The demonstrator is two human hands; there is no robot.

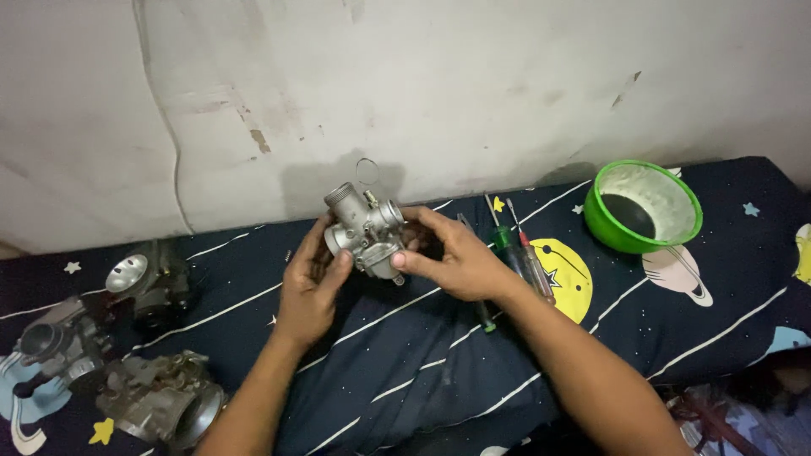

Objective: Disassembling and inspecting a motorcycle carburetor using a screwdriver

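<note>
Head view: your left hand (308,291) and right hand (452,257) both grip the carburetor (365,230), held above the bed (405,371). Screwdrivers (517,253) lie just right of it; a green bowl (644,207) sits farther right.

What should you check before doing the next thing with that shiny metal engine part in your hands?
1. Both hands on the part: ok. The left hand and right hand grip the silver carburetor from either side.
2. Part held above the cloth: ok, over the dark space-print sheet.
3. Tools near: ok. Screwdrivers lie beside the right hand.
4. Bowl for small bits: ok. The green bowl sits to the right, apart from the hands.
5. Other carburetors out of the way: ok, far left.
6. Loose screws on the part: cannot tell.
</note>
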